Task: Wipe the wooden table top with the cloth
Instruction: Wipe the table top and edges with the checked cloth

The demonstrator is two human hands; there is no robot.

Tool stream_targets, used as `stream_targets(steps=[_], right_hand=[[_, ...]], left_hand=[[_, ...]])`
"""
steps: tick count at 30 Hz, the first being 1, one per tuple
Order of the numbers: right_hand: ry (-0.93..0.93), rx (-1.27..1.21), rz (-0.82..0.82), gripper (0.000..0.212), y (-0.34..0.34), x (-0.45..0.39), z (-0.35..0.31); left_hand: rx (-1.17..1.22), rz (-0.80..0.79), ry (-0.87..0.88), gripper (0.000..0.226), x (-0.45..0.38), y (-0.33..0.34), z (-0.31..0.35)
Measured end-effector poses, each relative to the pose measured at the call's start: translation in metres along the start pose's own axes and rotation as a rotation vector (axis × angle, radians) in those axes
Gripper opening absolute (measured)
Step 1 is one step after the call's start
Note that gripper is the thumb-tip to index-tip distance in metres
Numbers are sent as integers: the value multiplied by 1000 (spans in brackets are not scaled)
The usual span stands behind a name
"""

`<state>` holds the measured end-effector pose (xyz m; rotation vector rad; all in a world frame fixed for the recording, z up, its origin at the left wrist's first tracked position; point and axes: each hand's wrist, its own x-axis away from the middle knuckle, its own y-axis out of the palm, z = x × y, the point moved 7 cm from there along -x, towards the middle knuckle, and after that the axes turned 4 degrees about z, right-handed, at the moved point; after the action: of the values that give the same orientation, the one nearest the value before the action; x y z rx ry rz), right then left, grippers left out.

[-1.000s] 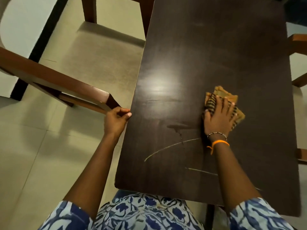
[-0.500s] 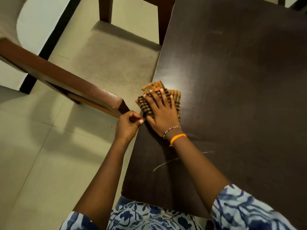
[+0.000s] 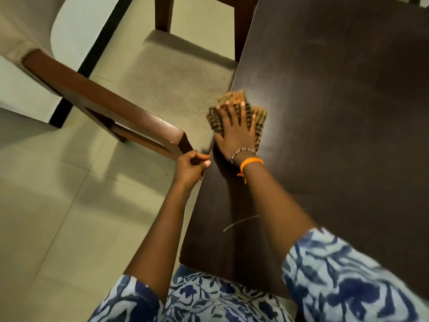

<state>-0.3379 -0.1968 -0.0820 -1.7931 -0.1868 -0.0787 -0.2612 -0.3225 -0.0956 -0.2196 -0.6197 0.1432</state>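
Observation:
The dark wooden table top [image 3: 336,112] fills the right side of the view. A checked brown-and-orange cloth [image 3: 234,99] lies at the table's left edge and slightly overhangs it. My right hand [image 3: 236,129] presses flat on the cloth with the fingers spread. My left hand [image 3: 189,169] grips the table's left edge just below the cloth, with the fingers curled around it. A pale curved streak [image 3: 241,221] marks the table nearer to me.
A wooden chair with a beige seat [image 3: 167,89] stands close against the table's left side; its backrest rail [image 3: 104,108] ends right by my left hand. Tiled floor [image 3: 46,217] lies to the left.
My right hand swept the cloth from the middle of the table to its left edge, then a little farther away along that edge. My left hand kept its grip on the edge.

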Motion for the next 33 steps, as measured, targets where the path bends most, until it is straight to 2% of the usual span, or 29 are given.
stream_targets(steps=[4,6,10,13,15,17,19,22,25,27,30,33], right_hand=[[-148,-36,-11,68,13,71,-11],[-123,-35,-5,73,11,89,12],[95,15,61,74,-3,124,97],[345,6,141,76,-17,161,172],[513,-33,179,74,-25,176,194],[597,-43,199,68,-25,175,188],[556,-41,186,67,-20,158,155],[348,-57,123,67,-3,124,74],[77,-80,4,63,17,95,-16],[-93,-35,-43,60,23,87,-49],[-198,-8,-21,61,21,88,-34],[-30,-41,60,70,4,94,29]], left_hand=[[39,-52,-67,31,13,-6,-3],[-9,-140,-80,40,23,-6,-8],[-75,-153,-69,45,32,-6,-2],[-121,-147,-60,46,29,-5,4],[-130,-156,-61,45,29,-4,4],[-125,-153,-69,45,29,-3,2],[-106,-125,-74,44,31,-4,0],[-61,-65,-68,38,38,-7,-4],[-160,-73,9,36,46,-8,-8],[-270,-46,42,34,43,-18,-12],[-319,-102,16,37,47,-26,-17],[-280,-131,-4,39,53,-23,-19]])
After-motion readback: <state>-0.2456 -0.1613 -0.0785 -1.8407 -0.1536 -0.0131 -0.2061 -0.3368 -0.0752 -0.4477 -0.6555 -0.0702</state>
